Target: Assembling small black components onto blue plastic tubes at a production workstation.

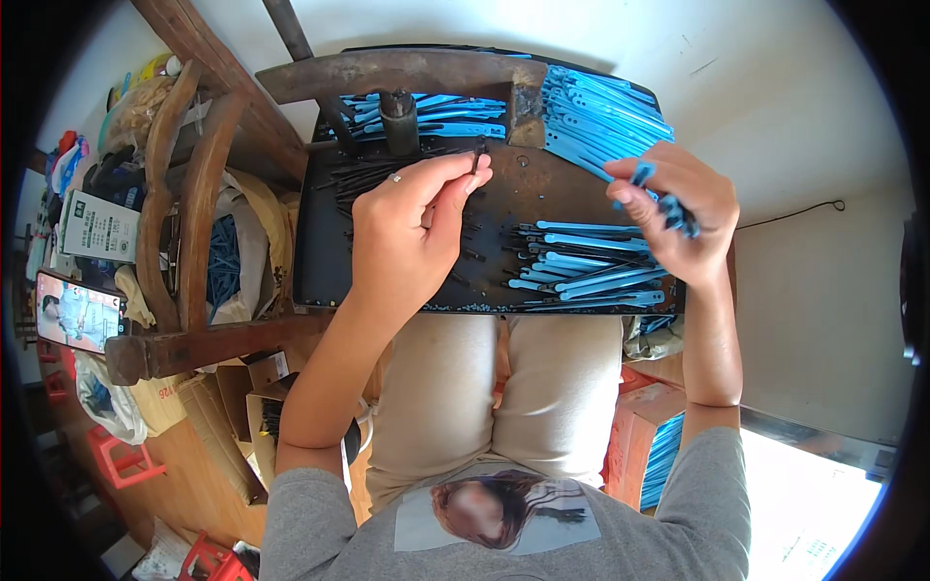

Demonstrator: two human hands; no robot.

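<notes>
My left hand (407, 228) is raised over the middle of a black tray (325, 266), pinching a small dark piece (480, 145) between thumb and fingertips. Above the tray's right side, my right hand (690, 213) is closed around several blue and black plastic strips (675, 215), seen nearly end-on. Below it lies a mixed pile of blue and black strips (581, 261), side by side. A big heap of blue strips (601, 111) fills the far right of the tray, and more blue strips (455, 128) lie along its far edge. Black strips (349, 179) are piled at its left.
A wooden bar (387, 73) with a wooden block (526, 116) crosses the tray's far side. Wooden frame posts (194, 194) stand at the left, near a lit phone (77, 310) and an open bag (257, 242). A box of blue strips (639, 436) sits low on the right.
</notes>
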